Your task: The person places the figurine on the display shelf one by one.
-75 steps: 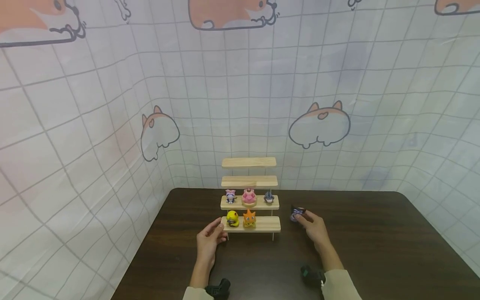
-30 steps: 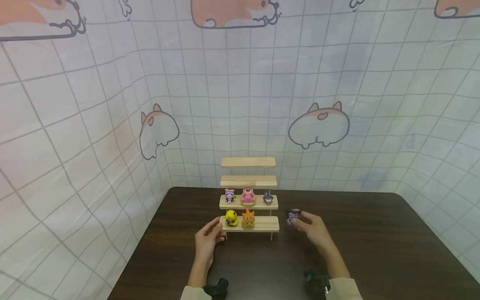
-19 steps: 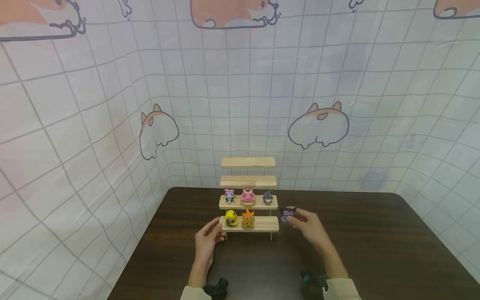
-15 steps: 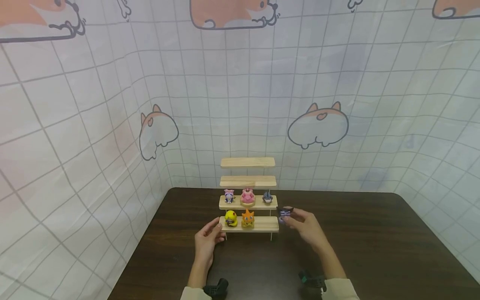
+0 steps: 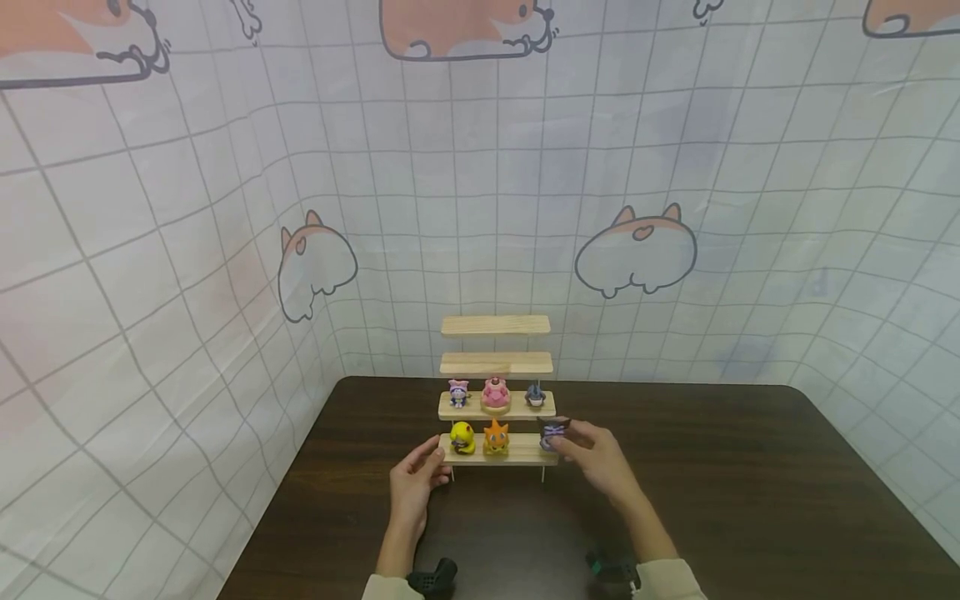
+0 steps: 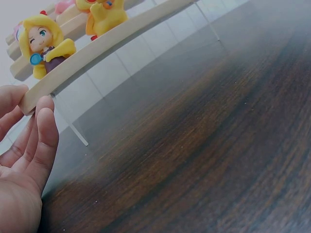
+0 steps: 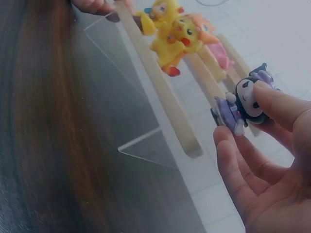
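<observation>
My left hand (image 5: 411,490) grips the left end of the lowest shelf of a tiered wooden display stand (image 5: 522,454), thumb above and fingers under the board in the left wrist view. A small black-and-purple figurine (image 7: 227,110) with a white face is pinched between the thumb and fingers of my right hand (image 5: 603,462). In the head view it overlaps the right end of that lowest shelf; the right wrist view has it just off the board's end. On the same shelf stand a yellow-haired girl figurine (image 6: 43,43) at the left and an orange-and-yellow figurine (image 5: 496,438) in the middle.
One tier up sit a pink-eared figurine (image 5: 459,393), a pink figurine (image 5: 496,393) and a grey-blue figurine (image 5: 535,395). Two bare shelves (image 5: 496,362) rise behind. Clear legs (image 6: 72,124) hold the stand above the dark wooden table (image 5: 750,467). A gridded curtain (image 5: 480,208) encloses the back and sides.
My right hand has carried the black-and-purple figurine leftward, from the stand's right side to the right end of the lowest shelf. The left hand keeps its grip on the shelf.
</observation>
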A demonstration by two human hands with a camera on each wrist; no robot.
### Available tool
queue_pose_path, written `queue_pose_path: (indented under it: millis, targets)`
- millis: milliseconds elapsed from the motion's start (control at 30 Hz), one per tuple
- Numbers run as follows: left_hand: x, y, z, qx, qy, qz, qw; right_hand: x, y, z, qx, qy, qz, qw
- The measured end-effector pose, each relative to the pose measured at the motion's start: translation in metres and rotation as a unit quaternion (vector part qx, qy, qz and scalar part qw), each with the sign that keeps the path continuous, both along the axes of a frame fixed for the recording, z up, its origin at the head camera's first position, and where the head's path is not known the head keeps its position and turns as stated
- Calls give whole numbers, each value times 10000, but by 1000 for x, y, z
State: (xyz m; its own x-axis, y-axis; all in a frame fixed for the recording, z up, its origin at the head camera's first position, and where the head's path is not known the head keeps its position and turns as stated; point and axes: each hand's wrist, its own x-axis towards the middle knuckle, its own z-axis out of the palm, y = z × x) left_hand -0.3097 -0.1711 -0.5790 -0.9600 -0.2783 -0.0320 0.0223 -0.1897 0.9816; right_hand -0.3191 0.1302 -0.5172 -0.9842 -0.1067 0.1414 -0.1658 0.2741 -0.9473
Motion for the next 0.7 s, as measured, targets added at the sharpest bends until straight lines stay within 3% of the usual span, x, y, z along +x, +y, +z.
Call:
queue_pose_path:
  millis: [233,700]
  targets:
    - [0,0,0,19,36,12,10000,-1,-9,-6,-46,46,-94,9999]
    - [1,0,1,-4,8,25,10000,1,-19,-10,434,244,-429,9978]
